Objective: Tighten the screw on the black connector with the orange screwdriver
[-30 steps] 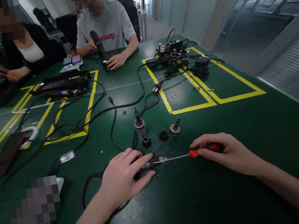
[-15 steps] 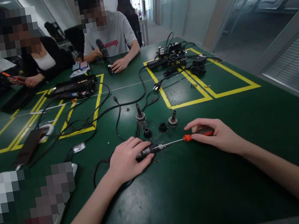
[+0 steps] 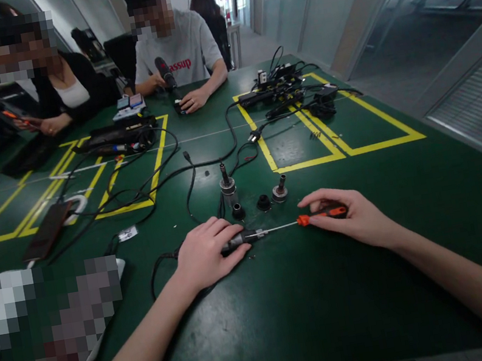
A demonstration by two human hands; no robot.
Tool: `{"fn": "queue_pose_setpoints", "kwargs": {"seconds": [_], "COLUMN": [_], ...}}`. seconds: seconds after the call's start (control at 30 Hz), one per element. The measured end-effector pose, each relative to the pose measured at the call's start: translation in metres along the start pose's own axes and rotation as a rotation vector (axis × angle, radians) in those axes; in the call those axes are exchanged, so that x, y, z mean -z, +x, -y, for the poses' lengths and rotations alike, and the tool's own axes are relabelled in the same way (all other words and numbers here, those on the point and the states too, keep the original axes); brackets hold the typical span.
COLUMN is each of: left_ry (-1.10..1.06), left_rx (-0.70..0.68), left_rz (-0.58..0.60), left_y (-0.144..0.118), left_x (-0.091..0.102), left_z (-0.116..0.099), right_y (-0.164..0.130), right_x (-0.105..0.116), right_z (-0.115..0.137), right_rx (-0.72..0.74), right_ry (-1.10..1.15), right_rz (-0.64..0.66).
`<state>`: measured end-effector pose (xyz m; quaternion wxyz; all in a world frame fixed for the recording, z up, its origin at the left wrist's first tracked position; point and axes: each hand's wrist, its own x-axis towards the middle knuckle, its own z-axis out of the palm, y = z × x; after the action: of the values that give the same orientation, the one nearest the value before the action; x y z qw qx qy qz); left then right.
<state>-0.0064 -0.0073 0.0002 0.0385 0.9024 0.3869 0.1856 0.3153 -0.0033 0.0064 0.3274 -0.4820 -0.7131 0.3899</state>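
Observation:
My left hand [image 3: 209, 252] is wrapped over a black corded handheld tool [image 3: 235, 242] that lies on the green table. Its metal end points right, and the palm hides most of its body. In my right hand [image 3: 351, 214] is a screwdriver [image 3: 321, 216] with an orange and black handle, gripped between thumb and fingers. The thin shaft reaches left to the tool's metal end. Just beyond the hands stand a metal nozzle piece with a dark tip [image 3: 227, 186], a second nozzle piece [image 3: 279, 189] and two black collars [image 3: 264, 202] [image 3: 237, 211].
Yellow tape outlines [image 3: 312, 163] mark the green table [image 3: 328, 314]. Tangled black cables and adapters [image 3: 276, 91] lie at back right, a black tool [image 3: 118, 136] at back left. A dark phone-like slab [image 3: 48, 231] sits left. Across the table, a person [image 3: 177, 49] holds a black handheld tool.
The camera view has shifted slightly. Both hands keep nearly the same pose, with the screwdriver still against the tool's end.

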Motion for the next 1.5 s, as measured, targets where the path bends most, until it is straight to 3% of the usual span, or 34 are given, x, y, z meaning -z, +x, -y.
{"fn": "queue_pose_setpoints", "kwargs": {"seconds": [0.23, 0.43, 0.67, 0.97, 1.17, 1.4, 1.5], "left_ry": [-0.005, -0.01, -0.016, 0.001, 0.004, 0.017, 0.014], "left_rx": [0.019, 0.024, 0.024, 0.016, 0.002, -0.012, -0.01], "left_rz": [0.017, 0.013, 0.016, 0.002, -0.02, -0.019, -0.02], "left_y": [0.0006, 0.0017, 0.002, 0.0019, 0.0012, 0.002, 0.0023], "left_x": [-0.0004, -0.0002, -0.0005, -0.0011, -0.0018, -0.0011, -0.0018], "left_z": [-0.0016, -0.002, -0.0019, -0.0014, -0.0004, 0.0006, 0.0009], "right_y": [0.0004, 0.0013, 0.0011, 0.0023, 0.0021, 0.0023, 0.0032], "right_x": [0.0009, 0.002, 0.0027, 0.0008, 0.0019, 0.0038, 0.0037], "right_z": [-0.0017, -0.0017, -0.005, -0.0043, -0.0012, -0.0017, -0.0016], "right_rx": [-0.093, -0.037, -0.086, -0.01, -0.065, -0.018, -0.035], "right_ry": [0.012, 0.006, 0.03, 0.033, -0.037, 0.031, 0.056], "right_rz": [0.084, 0.004, 0.108, 0.049, 0.148, 0.011, 0.041]}}
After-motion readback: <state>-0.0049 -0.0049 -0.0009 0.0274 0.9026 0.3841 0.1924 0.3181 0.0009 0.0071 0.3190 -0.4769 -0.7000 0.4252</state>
